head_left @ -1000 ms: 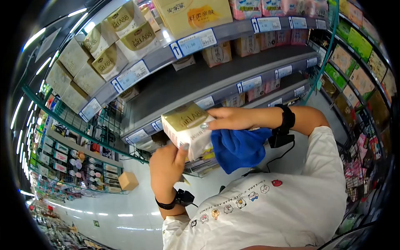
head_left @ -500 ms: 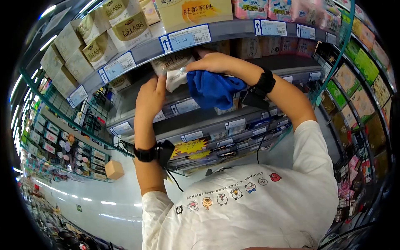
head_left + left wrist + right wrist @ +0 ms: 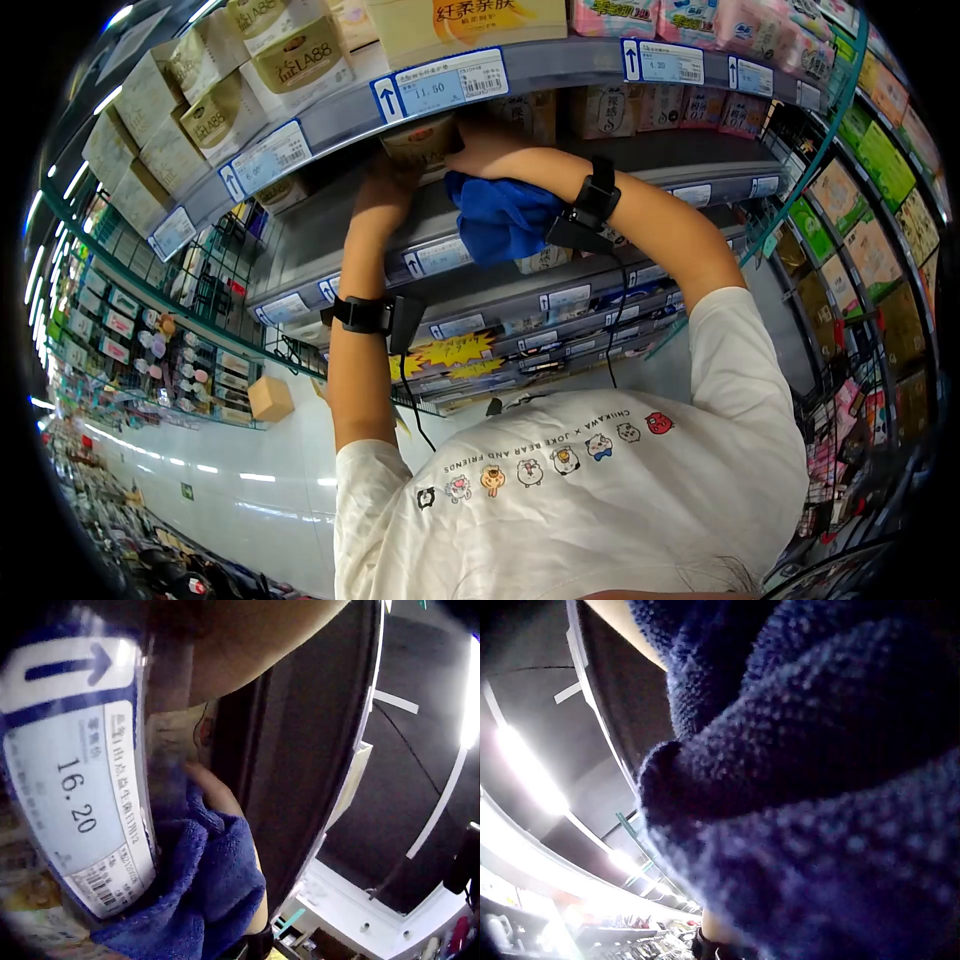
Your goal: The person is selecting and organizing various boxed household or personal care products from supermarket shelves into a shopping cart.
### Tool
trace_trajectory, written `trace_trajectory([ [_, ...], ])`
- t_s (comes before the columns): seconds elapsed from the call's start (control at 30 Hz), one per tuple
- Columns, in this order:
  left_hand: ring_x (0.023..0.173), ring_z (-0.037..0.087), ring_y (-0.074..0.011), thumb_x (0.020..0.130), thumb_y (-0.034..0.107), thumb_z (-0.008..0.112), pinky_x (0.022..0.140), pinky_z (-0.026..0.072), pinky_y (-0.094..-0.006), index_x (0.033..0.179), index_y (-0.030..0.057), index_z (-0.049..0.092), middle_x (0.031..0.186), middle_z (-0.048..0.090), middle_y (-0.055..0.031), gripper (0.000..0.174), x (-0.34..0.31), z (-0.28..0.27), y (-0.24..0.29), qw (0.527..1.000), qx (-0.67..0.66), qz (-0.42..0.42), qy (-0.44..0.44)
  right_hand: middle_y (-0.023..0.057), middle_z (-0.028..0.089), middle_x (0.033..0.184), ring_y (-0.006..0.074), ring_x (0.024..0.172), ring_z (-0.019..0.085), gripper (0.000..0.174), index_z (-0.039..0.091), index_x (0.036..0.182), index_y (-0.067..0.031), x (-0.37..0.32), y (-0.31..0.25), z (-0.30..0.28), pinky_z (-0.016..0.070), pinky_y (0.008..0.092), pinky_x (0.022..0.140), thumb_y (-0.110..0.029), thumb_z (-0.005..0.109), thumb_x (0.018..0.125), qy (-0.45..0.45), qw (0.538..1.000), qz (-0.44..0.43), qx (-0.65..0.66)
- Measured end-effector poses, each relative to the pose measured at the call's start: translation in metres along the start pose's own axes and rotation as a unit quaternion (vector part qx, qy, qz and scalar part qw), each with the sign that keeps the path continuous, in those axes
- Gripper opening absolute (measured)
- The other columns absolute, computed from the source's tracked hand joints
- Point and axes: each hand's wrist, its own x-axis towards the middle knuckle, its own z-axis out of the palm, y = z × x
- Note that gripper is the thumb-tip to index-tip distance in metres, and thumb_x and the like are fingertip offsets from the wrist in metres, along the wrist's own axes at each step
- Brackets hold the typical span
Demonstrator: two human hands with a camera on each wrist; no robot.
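In the head view a gold-and-white pack of sanitary pads [image 3: 422, 143] is under the front edge of the upper shelf, over the dark lower shelf [image 3: 650, 158]. My left hand [image 3: 387, 188], blurred and in shadow, holds the pack's left side. On the other side is my right hand [image 3: 492, 150], its fingertips partly hidden behind the pack. A crumpled blue cloth [image 3: 508, 218] hangs from the right hand. The cloth [image 3: 802, 750] fills most of the right wrist view. In the left wrist view, a finger [image 3: 214, 791] shows above the cloth [image 3: 202, 885].
Matching gold-and-white packs [image 3: 300, 65] stand on the upper shelf, whose price-label strip [image 3: 340, 125] juts over both hands. More packs [image 3: 610, 110] line the back of the lower shelf. A green wire side panel [image 3: 150, 255] is at left.
Both hands have carried the pack forward and up from in front of the lower shelf to beneath the upper shelf's edge. The blue cloth has moved along with the right hand.
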Motion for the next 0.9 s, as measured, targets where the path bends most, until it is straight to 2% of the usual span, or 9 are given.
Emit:
trace_trajectory([
  [0.17,0.101,0.052,-0.0414,0.078,0.033,0.06,0.084,0.0441,-0.046,0.121,0.002,0.038,0.107,0.054,-0.0285,0.057,-0.004,-0.005,0.011,0.998,0.01,0.006,-0.054,0.0275,0.051,0.112,0.0392,0.103,0.051,0.063,0.045,0.117,0.0049,-0.009,0.004,0.002,0.0422,0.0419,0.089,-0.035,0.061,0.071,0.031,0.997,-0.015,0.062],
  [0.2,0.099,0.053,-0.0414,0.078,0.032,0.061,0.083,0.0448,-0.0457,0.122,0.0009,0.037,0.107,0.054,-0.0283,0.059,-0.002,-0.003,0.011,0.999,0.0,0.011,-0.033,0.0264,0.052,0.112,0.0398,0.101,0.052,0.063,0.044,0.118,0.0021,-0.011,-0.001,-0.005,0.0422,0.0431,0.088,-0.036,0.061,0.071,0.009,0.998,-0.016,0.059],
  [0.23,0.097,0.054,-0.0415,0.077,0.032,0.061,0.081,0.0455,-0.0454,0.123,-0.0001,0.035,0.107,0.055,-0.028,0.062,0.0,-0.002,0.009,1.0,-0.011,0.016,-0.013,0.0258,0.052,0.112,0.0404,0.099,0.053,0.064,0.044,0.12,-0.001,-0.008,0.006,0.006,0.042,0.0442,0.088,-0.038,0.062,0.072,0.055,0.994,-0.016,0.097],
  [0.3,0.091,0.057,-0.041,0.076,0.032,0.063,0.077,0.048,-0.0426,0.128,-0.0044,0.025,0.105,0.056,-0.0263,0.073,0.0,0.001,0.007,0.999,-0.005,0.034,0.022,0.027,0.052,0.112,0.0403,0.1,0.053,0.064,0.044,0.12,0.0013,-0.011,0.005,0.002,0.0423,0.0433,0.088,-0.036,0.063,0.071,0.055,0.99,-0.049,0.119],
  [0.33,0.092,0.058,-0.0399,0.077,0.031,0.062,0.077,0.0482,-0.0412,0.129,-0.0045,0.022,0.107,0.056,-0.0256,0.075,-0.002,0.001,0.007,0.999,-0.047,0.013,0.022,0.0287,0.051,0.112,0.0396,0.099,0.053,0.066,0.042,0.12,0.0045,-0.006,0.013,0.007,0.0427,0.0415,0.087,-0.034,0.064,0.071,0.023,0.986,-0.092,0.134],
  [0.4,0.091,0.06,-0.0373,0.079,0.027,0.059,0.078,0.0485,-0.038,0.131,-0.0056,0.013,0.106,0.059,-0.0223,0.077,-0.008,-0.014,0.025,0.996,-0.078,-0.046,-0.005,0.0276,0.056,0.103,0.0364,0.094,0.056,0.07,0.041,0.12,0.0066,-0.008,0.014,0.003,0.0448,0.0397,0.084,-0.034,0.066,0.069,-0.028,0.99,-0.068,0.123],
  [0.5,0.09,0.061,-0.0361,0.078,0.023,0.058,0.078,0.0481,-0.0388,0.135,-0.0008,0.009,0.105,0.06,-0.0209,0.079,-0.006,-0.003,0.01,0.995,-0.098,-0.015,0.011,0.0239,0.06,0.093,0.0328,0.089,0.059,0.066,0.045,0.116,0.007,-0.004,0.022,0.013,0.0463,0.0381,0.08,-0.034,0.066,0.069,-0.039,0.986,-0.058,0.153],
  [0.63,0.096,0.059,-0.0372,0.077,0.024,0.055,0.081,0.0471,-0.0407,0.134,0.0109,0.031,0.11,0.057,-0.0235,0.063,-0.007,-0.007,0.01,0.995,-0.082,0.01,-0.049,0.0206,0.062,0.093,0.0307,0.088,0.06,0.058,0.049,0.111,0.0064,0.013,0.046,0.036,0.0466,0.0354,0.08,-0.034,0.065,0.071,-0.138,0.98,-0.017,0.141],
  [0.9,0.097,0.057,-0.0378,0.078,0.029,0.055,0.083,0.0457,-0.0452,0.127,0.0152,0.043,0.11,0.057,-0.0209,0.052,-0.002,0.005,0.0,0.998,0.0,0.064,0.021,0.0173,0.062,0.103,0.0238,0.089,0.058,0.058,0.05,0.116,0.0022,0.022,0.062,0.06,0.0443,0.0314,0.082,-0.031,0.066,0.072,-0.105,0.967,-0.034,0.229],
])
